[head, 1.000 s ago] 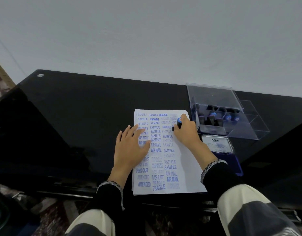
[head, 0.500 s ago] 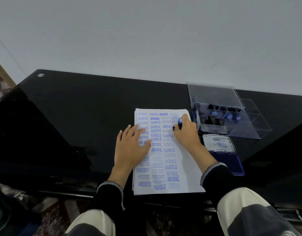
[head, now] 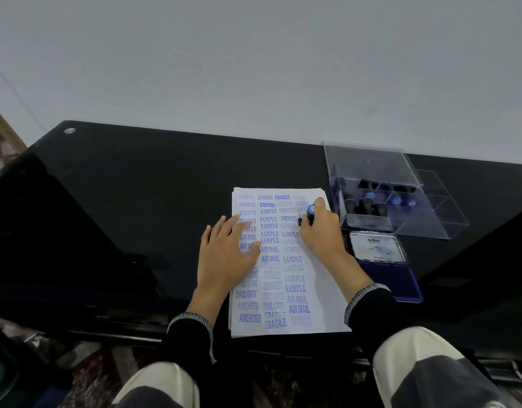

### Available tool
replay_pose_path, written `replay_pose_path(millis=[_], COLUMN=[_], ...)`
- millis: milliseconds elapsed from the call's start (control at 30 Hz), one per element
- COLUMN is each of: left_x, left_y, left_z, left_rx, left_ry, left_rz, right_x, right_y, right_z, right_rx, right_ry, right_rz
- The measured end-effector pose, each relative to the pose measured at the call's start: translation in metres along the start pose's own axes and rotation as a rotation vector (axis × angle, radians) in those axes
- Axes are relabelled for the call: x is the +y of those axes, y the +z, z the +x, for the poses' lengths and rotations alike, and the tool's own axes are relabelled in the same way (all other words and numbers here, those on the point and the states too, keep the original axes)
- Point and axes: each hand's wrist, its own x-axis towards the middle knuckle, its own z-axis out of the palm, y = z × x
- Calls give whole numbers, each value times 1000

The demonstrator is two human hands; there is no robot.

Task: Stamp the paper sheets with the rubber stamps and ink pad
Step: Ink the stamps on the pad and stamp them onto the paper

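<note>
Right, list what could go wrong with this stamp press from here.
1. The right hand grips the stamp over a part of the top sheet already crowded with prints, so the new mark may overlap one.
2. The left hand lies flat across inked words; if any are wet they could smear.
3. The open ink pad sits right beside the right sleeve, which could brush the ink.

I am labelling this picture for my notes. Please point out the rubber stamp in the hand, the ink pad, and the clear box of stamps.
rubber stamp (head: 310, 211): head view, on its blue top.
ink pad (head: 401, 282): head view, on its blue inked surface.
clear box (head: 371, 160): head view, on its raised lid.
</note>
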Motion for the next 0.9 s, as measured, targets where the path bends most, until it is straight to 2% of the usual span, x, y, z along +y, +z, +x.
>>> replay_pose_path(millis=[267,633,900], left_x=[0,1,0], left_y=[-1,-1,-1], left_z=[-1,-1,0], left_rx=[-1,0,-4], left_ry=[0,0,0], left_rz=[-5,-5,-2], right_x=[-3,1,-3], right_y=[-8,0,-10], right_z=[18,-3,11], right_rx=[-137,22,-106], right_ry=[90,10,68], right_rz=[4,-53,-82])
